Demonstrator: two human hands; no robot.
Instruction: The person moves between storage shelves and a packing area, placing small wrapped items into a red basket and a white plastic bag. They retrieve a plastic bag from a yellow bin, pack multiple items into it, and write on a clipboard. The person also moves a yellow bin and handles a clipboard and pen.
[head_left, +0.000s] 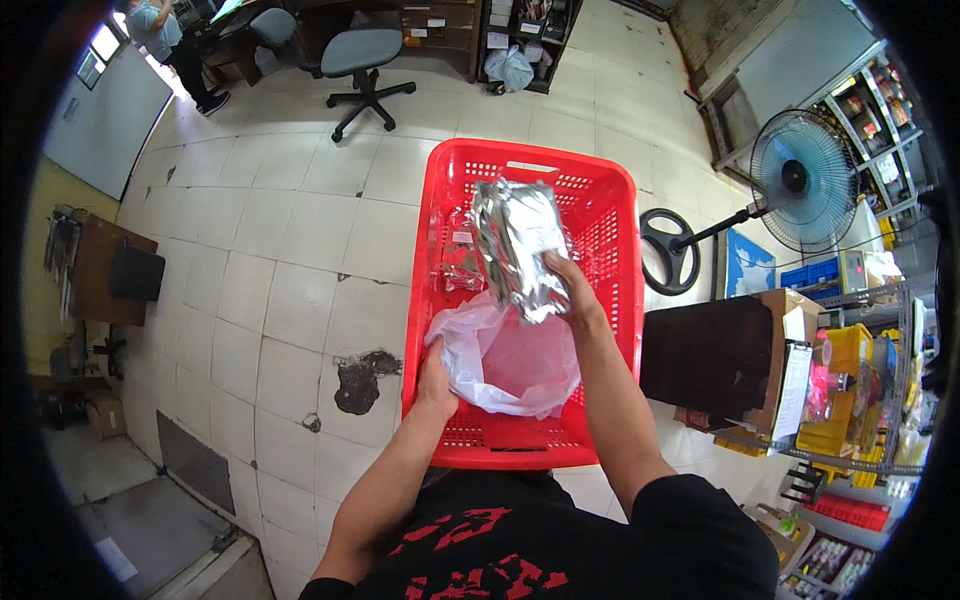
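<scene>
A red plastic basket (510, 454) with perforated walls stands right before me. Inside it, my left hand (436, 386) grips the left rim of a white plastic bag (517, 367), whose mouth is spread wide. My right hand (574, 289) holds a stack of shiny silver foil pouches (525, 244) by its right side, above the bag's far edge. How many pouches are in the stack I cannot tell. Beyond the bag, at the basket's left side, lie clear plastic packets (461, 259) with a small white label; the foil stack partly hides that area.
To the right stand a pedestal fan (802, 180), a dark-faced carton (709, 356) and a metal shelf with yellow bins (832, 405). An office chair (364, 56) is ahead. A person (169, 49) stands far left. The tiled floor has a broken patch (360, 382).
</scene>
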